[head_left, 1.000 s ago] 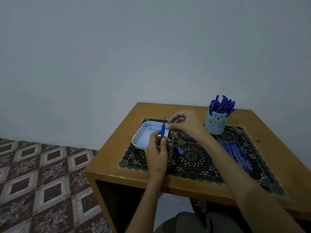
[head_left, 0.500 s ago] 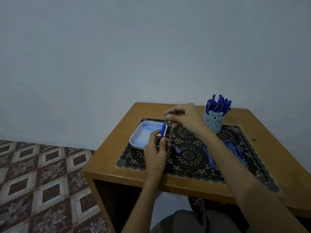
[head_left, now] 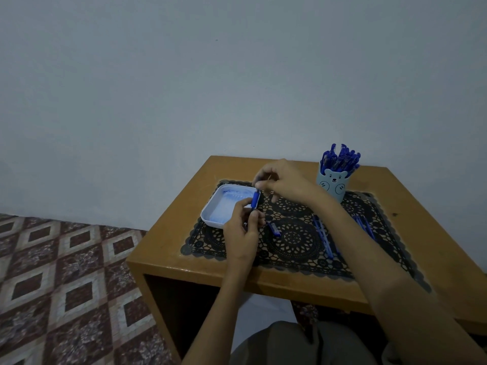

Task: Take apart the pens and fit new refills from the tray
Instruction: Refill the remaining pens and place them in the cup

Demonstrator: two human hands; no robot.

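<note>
At the tray's [head_left: 210,222] right rim, my left hand [head_left: 241,233] grips the pen [head_left: 254,201] upright. My right hand [head_left: 286,180] pinches its refill [head_left: 269,177].

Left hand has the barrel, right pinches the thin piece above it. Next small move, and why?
Probably draw the thin piece straight up, in line with the pen barrel. The left hand grips that barrel upright by the tray, and the right hand pinches the piece just above its top. Whether it is leaving or entering, I cannot tell.
</note>
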